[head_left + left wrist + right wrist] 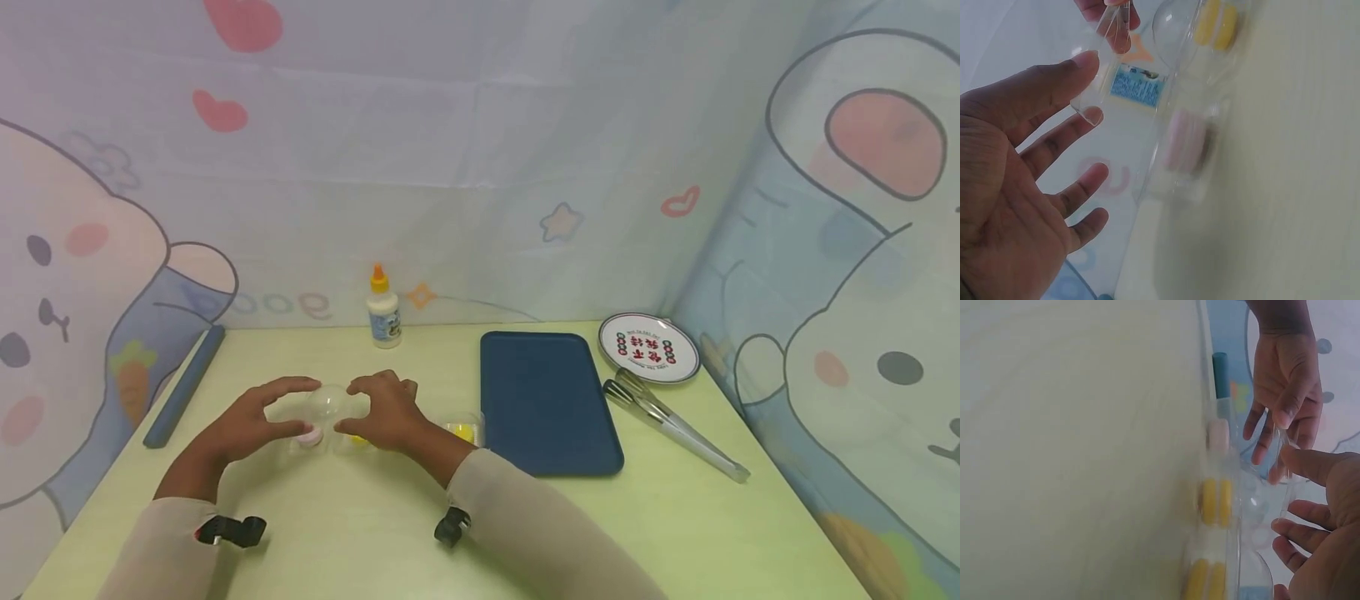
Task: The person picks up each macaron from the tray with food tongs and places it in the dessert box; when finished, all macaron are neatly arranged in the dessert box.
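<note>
Between both hands, above the table, is a clear plastic lid. My left hand pinches its left edge with thumb and forefinger, the other fingers spread apart in the left wrist view. On the opposite edge, my right hand pinches the lid with thumb and fingers, as the right wrist view shows. Below sits a pink macaron in clear plastic packaging. Beside it, in the same kind of clear packaging, is a yellow macaron. Another yellow macaron lies farther right, partly behind my right forearm.
A glue bottle with an orange tip stands behind the hands. To the right lie a dark blue tray, a white plate with red print and metal tongs. A blue-grey rod lies along the left edge.
</note>
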`<state>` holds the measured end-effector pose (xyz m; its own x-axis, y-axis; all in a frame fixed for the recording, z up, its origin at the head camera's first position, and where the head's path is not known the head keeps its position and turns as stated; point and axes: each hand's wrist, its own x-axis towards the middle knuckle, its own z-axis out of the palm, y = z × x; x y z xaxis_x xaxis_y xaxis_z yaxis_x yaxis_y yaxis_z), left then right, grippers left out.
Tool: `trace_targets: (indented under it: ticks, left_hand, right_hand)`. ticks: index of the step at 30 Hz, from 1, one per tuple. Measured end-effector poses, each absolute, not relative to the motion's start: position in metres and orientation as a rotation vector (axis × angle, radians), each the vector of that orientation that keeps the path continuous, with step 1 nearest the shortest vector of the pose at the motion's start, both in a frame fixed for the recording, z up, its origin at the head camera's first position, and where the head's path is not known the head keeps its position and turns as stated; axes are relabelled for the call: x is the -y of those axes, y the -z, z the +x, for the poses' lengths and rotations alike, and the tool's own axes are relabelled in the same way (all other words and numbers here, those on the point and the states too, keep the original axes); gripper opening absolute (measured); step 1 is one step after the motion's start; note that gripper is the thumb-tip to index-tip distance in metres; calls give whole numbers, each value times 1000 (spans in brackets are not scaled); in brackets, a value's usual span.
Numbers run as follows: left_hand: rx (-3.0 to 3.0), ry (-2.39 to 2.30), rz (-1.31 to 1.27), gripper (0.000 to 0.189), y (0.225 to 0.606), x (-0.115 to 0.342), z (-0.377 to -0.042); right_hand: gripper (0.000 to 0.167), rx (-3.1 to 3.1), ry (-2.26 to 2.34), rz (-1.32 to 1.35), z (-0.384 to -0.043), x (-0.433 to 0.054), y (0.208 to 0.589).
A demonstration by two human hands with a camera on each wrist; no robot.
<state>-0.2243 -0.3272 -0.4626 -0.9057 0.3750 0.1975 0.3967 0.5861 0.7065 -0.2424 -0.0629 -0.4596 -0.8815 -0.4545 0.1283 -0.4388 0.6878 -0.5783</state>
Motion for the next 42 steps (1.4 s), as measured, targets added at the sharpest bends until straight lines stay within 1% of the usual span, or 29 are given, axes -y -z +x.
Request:
trace_targets:
  ticks: [15, 28, 42]
  left_hand:
    - [2839, 1185, -630, 62, 472, 351, -213]
    - [2858, 1217, -603, 63, 479, 352, -212]
    - [2866, 1217, -604, 62, 481, 355, -208]
  right_hand:
    - [51, -2931, 844, -732, -236, 94, 470]
    - [52, -2993, 725, -697, -239, 104, 482]
    - [52, -3000, 665, -682, -235, 106, 480]
